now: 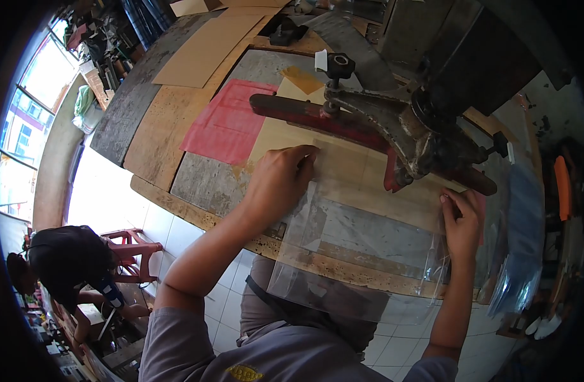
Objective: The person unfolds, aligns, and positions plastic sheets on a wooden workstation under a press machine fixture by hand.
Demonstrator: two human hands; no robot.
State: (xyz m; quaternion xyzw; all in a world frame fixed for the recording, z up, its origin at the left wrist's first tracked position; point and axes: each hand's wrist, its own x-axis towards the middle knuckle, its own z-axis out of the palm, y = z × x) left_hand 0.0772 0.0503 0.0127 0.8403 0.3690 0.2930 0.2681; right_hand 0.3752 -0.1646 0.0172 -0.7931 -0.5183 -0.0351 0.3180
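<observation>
My left hand [280, 181] pinches the far left corner of a clear plastic sheet [362, 280], thumb and forefinger together. At the other side my right hand [462, 219] is closed on the sheet's right edge. The sheet's far part lies over a cream-coloured board [362, 167], and its near part hangs over the table edge towards my lap. Just beyond both hands is a press head [400, 124] with a long dark red bar [292, 109] and a black knob [338, 65]. Whether the bar touches the board, I cannot tell.
A red translucent sheet [225, 118] lies left of the board on the worn table [203, 184]. Brown cardboard [209, 48] is further back. Clear bluish plastic sheets [521, 235] hang at the right, near an orange handle-like object [563, 188]. Another person [72, 264] bends beside a red stool [136, 254].
</observation>
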